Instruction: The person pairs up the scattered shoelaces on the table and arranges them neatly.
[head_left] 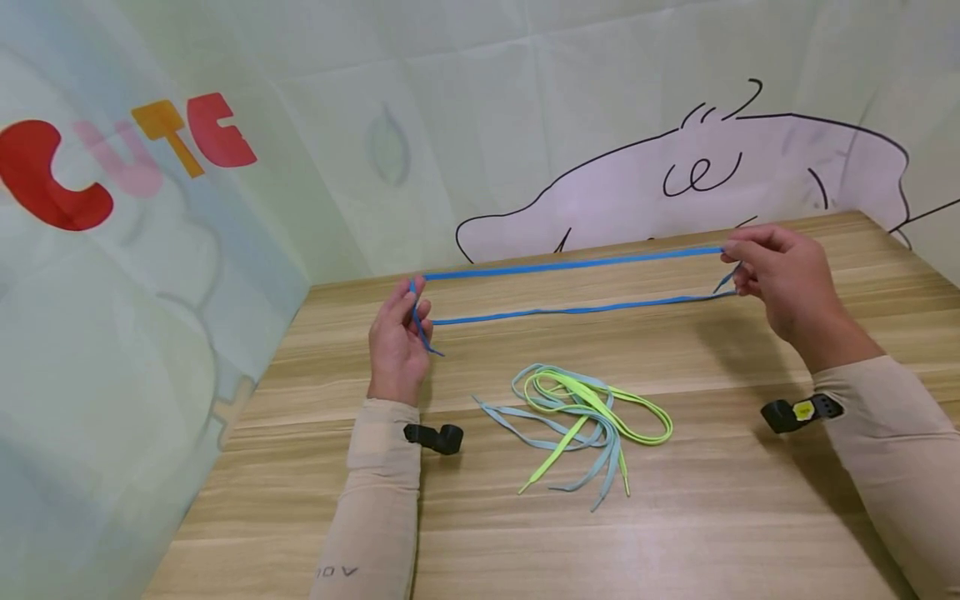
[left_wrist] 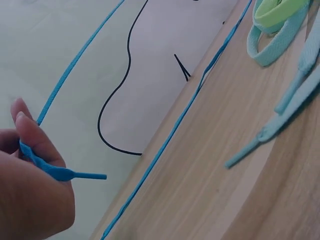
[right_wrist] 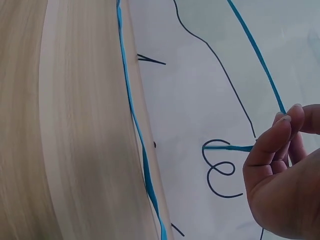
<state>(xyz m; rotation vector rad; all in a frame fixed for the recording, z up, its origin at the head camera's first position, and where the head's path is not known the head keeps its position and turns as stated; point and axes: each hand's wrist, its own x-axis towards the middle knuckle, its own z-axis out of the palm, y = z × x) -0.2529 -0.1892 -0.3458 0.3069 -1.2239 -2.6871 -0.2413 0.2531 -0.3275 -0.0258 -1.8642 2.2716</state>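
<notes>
A blue shoelace is stretched between my two hands in two nearly parallel strands, one above the other in the head view. My left hand grips it on the left, and a tipped end dangles past the thumb; that blue tip shows clearly in the left wrist view. On the right, my right hand pinches the lace between thumb and fingertips, with the other short end hanging by the fingers. The lower blue strand runs across the tabletop's far edge in the right wrist view.
Below the hands, a yellow-green shoelace lies loosely coiled over a pale blue shoelace on the wooden table. Behind the table hangs a printed cloth backdrop. Each sleeve carries a black wrist camera, like the left one.
</notes>
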